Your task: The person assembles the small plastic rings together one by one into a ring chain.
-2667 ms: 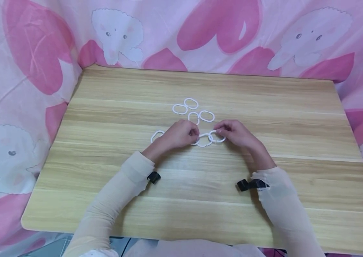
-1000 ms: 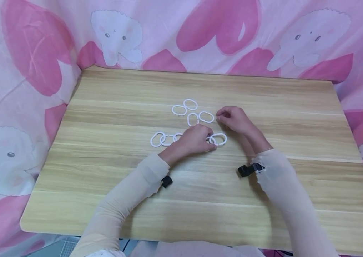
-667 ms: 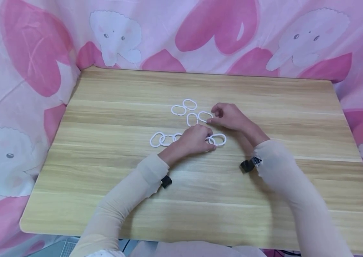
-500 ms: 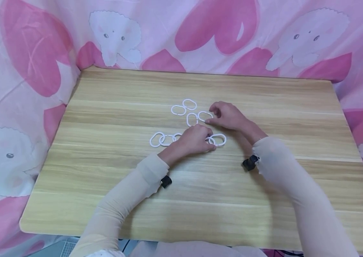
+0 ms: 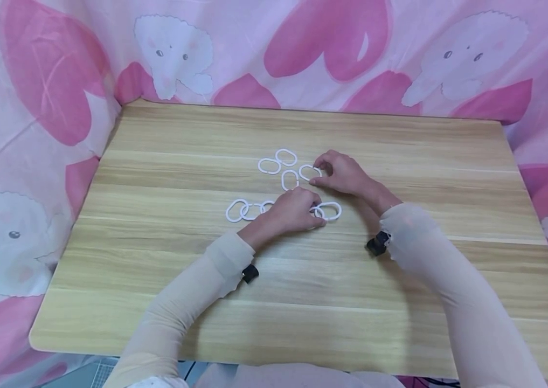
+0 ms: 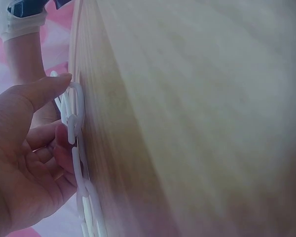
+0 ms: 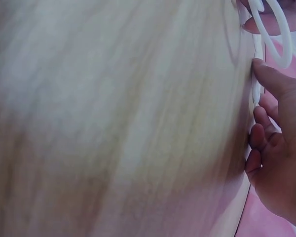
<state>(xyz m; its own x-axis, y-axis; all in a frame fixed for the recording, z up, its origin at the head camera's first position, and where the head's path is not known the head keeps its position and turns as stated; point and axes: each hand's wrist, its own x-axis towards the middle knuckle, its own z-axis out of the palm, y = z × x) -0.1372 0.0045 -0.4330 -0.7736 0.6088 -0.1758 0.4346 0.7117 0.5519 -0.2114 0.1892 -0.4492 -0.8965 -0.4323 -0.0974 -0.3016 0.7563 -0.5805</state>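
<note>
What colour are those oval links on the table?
The oval links are white, which shows best in the head view.

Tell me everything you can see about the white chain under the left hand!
The white chain is made of smooth oval rings that look like plastic, each looped through its neighbour. It stretches sideways across the wooden table in a nearly straight row. The left hand holds it towards its right end and hides its middle, so the rings can't all be counted. Rings poke out on both sides of that hand.
</note>
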